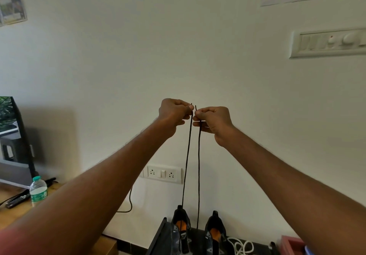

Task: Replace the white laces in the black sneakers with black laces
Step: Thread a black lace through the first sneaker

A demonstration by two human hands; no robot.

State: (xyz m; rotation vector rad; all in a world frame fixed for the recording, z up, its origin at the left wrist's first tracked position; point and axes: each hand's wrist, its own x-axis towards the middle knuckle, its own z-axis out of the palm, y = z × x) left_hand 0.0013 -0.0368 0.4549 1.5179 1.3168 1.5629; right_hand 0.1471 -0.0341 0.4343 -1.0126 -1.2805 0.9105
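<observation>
Both hands are raised in front of the wall, arms stretched forward and up, knuckles facing the camera, the two fists nearly touching. The left hand (174, 114) has its grip pressed together on one end of the black lace (187, 155), thumb and curled fingers pinching it just below the tip, which pokes up above the fist. The right hand (213, 121) pinches the other end the same way, its tip standing just beside the first. From the two grips the lace hangs as two nearly parallel strands, close together, running straight down to the left sneaker (180, 233) at the bottom of the view; the left strand meets the shoe near its tongue, while the right strand drops just beside the shoe, where its lower end cannot be made out. The right sneaker (214, 233) stands just beside the first, both black with orange lining, on a dark surface (158, 241). A white lace (242, 245) lies in loose loops right of the right sneaker. Behind the strands a wall socket (164, 173) sits on the wall. At far left a water bottle (38, 191) stands on a wooden desk (11, 213).
</observation>
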